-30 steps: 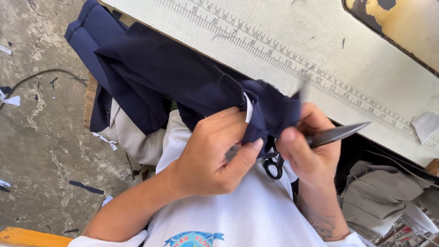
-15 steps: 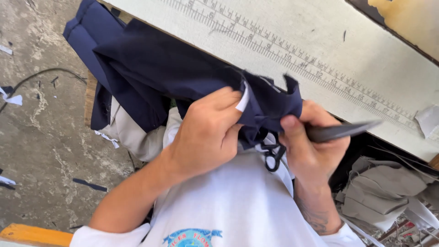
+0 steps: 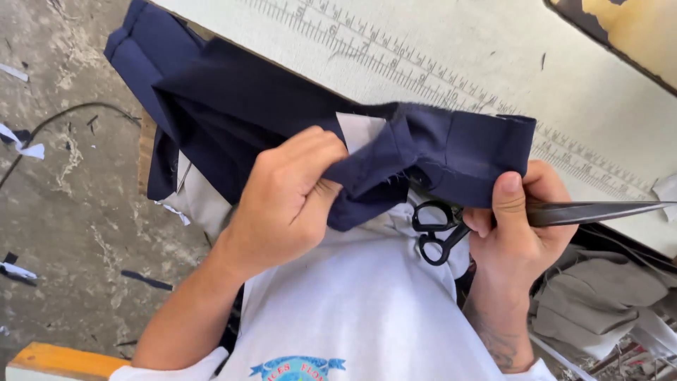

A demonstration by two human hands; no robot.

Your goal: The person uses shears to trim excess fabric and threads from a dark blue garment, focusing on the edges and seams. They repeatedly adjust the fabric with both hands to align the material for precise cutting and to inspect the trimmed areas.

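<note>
- A small white rectangular label [image 3: 358, 130] shows at the fold of the dark navy blue fabric garment [image 3: 395, 152], just above the left hand [image 3: 285, 201].
- A printed ruler scale [image 3: 395, 60] runs diagonally along the pale worktable [image 3: 493, 42]; a round blue emblem [image 3: 296, 368] sits on the white shirt [image 3: 360, 303], cut off by the bottom edge.
- The left hand's fingers are curled and pressed together, pinching a bunched fold of the garment against the chest.
- The right hand [image 3: 518, 226] pinches the garment's hem with its thumb, the other fingers wrapped around black metal scissors [image 3: 508, 219]; the blade tip runs out of view at the right edge.
- The rest of the garment trails over the table edge toward the concrete floor [image 3: 56, 176].
- Compared with half a second ago, the hands are farther apart and the fabric is stretched flatter between them.
</note>
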